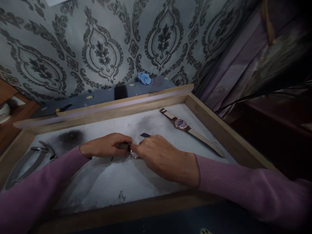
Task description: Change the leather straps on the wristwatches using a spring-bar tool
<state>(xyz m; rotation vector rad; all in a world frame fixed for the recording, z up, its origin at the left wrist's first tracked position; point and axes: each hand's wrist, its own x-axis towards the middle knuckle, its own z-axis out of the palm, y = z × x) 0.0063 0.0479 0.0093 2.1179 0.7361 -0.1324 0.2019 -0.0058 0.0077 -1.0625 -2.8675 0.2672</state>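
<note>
Over the middle of a wooden tray (207,125) with a white floor, both hands meet at one wristwatch (134,154). Its strap is pinched in my left hand (107,145), fingers closed. My right hand (163,157) curls around the watch case and covers most of it, with a dark strap end showing above its knuckles. To the right lies a second wristwatch (180,123), rose-gold in colour, its strap stretched out flat. Left of my left hand, a grey strap-like item (31,167) lies partly behind my sleeve.
Behind the tray, a dark blue patterned cloth (102,97) holds a crumpled light blue cloth (144,78), a black flat object (121,92) and a gold-coloured item with a dark strap (58,110). A patterned wall rises behind; a curtain (226,74) hangs at right.
</note>
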